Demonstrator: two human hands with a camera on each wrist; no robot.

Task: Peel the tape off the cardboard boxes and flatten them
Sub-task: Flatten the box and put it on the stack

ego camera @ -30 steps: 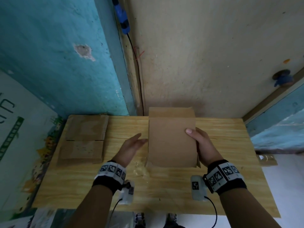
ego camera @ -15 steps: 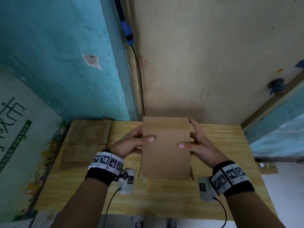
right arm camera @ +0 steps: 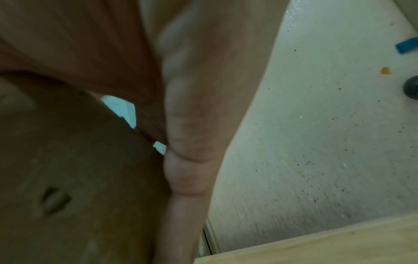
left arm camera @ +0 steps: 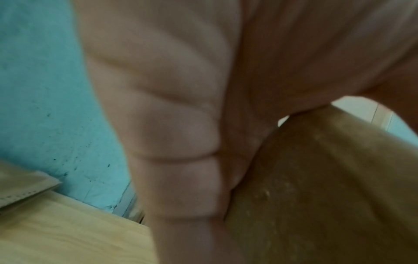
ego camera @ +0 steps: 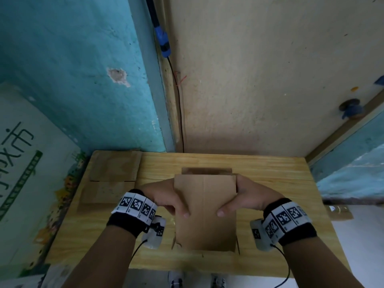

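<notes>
Both hands were clamped on the cardboard box (ego camera: 204,213) over the wooden worktop (ego camera: 270,177): the left hand (ego camera: 166,196) gripped its left edge, the right hand (ego camera: 245,196) its right edge, thumbs across the near face. Farther left, flattened cardboard (ego camera: 112,179) lay stacked by the turquoise wall (ego camera: 72,69).

One box (ego camera: 204,213) held upright — two flattened boxes (ego camera: 113,179) stacked — one table (ego camera: 270,175) — two hands (ego camera: 164,196).

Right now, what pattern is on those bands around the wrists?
Black-and-white square code markers on white strips over black wristbands; the head view shows them best.
</notes>
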